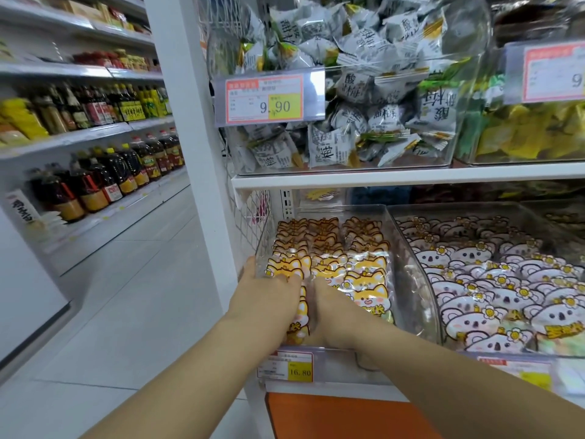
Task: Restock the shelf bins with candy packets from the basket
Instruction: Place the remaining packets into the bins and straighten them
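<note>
- Hands work at the bin's front: left hand (pixel 269 293) spreads against the fox-face candy packets (pixel 364 280), thumb wide, probably squaring the row.
- Right hand (pixel 332 315) digs in beside it, with its fingers buried and its grip impossible to tell.
- Packets stand on edge in the clear bin (pixel 329 365), faces forward.
- Koala packets (pixel 493 289) fill the neighbouring bin; no basket is visible.

the right hand (pixel 330 315) is motion-blurred, its fingertips buried among the orange fox-face candy packets (pixel 364 280). whether the left hand (pixel 269 291) grips any cannot be told. the clear plastic bin of koala-face packets (pixel 418 274) is cut by the right edge.
</note>
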The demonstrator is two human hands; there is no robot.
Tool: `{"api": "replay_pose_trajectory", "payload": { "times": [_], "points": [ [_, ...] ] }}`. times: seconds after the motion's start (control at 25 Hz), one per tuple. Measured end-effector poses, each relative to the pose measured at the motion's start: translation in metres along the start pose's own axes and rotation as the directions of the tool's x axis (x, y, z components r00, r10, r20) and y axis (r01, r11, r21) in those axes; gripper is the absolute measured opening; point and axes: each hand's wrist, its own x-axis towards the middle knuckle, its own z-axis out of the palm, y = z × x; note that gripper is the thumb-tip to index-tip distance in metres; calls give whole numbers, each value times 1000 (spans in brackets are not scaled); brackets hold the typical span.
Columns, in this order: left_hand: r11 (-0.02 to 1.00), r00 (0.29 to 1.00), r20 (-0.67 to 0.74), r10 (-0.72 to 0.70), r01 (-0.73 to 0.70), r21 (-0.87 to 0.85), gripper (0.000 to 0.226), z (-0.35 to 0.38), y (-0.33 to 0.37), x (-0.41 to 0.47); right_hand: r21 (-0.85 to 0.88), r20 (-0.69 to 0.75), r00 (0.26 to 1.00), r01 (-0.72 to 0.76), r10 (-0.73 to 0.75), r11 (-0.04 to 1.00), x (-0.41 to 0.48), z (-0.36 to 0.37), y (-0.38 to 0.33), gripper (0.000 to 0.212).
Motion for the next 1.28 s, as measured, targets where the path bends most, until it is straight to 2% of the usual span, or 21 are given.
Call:
{"api": "replay_pose_trajectory", "payload": {
  "times": [0.08, 0.12, 0.28, 0.36, 0.48, 0.6, 0.64, 0.76, 0.88, 1.0, 1.08, 1.12, 1.2, 1.28],
  "points": [
    [999, 1000, 27, 0, -1, 35, 54, 4, 1, 5, -34, 108, 992, -63, 66, 997, -4, -7, -1, 92],
    [999, 1000, 27, 3, -4, 53, 58, 8, 1, 7, -81, 169, 981, -85, 98, 993, -6, -14, -3, 88],
    [998, 1000, 31, -2, 0, 66, 70, 16, 0, 12, -420, 252, 957, -26, 144, 907, -11, -32, -3, 30],
    [999, 1000, 27, 10, -11, 40, 81, 11, 0, 9, -493, 264, 962, 73, 69, 867, -9, -26, 0, 15],
    [997, 999, -36, 37, -39, -59, 97, 6, -1, 3, -400, 198, 977, 156, -81, 903, -16, -31, 2, 17],
    [978, 995, -59, 78, -87, -187, 95, 11, -6, 6, -258, 65, 995, 89, -75, 962, -23, -43, 8, 31],
    [971, 995, -48, 92, -101, -217, 92, 13, -7, 7, -248, 73, 997, 53, -36, 967, -25, -44, 10, 30],
    [938, 987, 12, 158, -146, -314, 89, 13, -4, 8, -274, 260, 953, -85, 159, 958, -27, -36, 19, 30],
    [893, 971, 71, 229, -180, -412, 93, 9, 5, 7, -386, 339, 915, -77, 219, 919, -25, -41, 22, 35],
    [917, 955, 188, 231, -149, -371, 76, 7, 12, 19, -501, 353, 906, -27, 232, 865, -20, -35, 15, 35],
    [961, 930, 311, 196, -119, -250, 55, 5, 19, 28, -560, 372, 898, 14, 237, 828, -17, -30, 11, 34],
    [978, 918, 358, 170, -111, -178, 52, 4, 22, 32, -587, 380, 894, 32, 239, 809, -14, -27, 11, 34],
    [991, 903, 410, 130, -106, -79, 62, 1, 30, 37, -588, 377, 897, 40, 231, 808, -11, -26, 18, 33],
    [992, 900, 417, 125, -114, -53, 66, 7, 31, 42, -585, 376, 897, 34, 234, 810, -14, -28, 21, 31]
  ]
}}
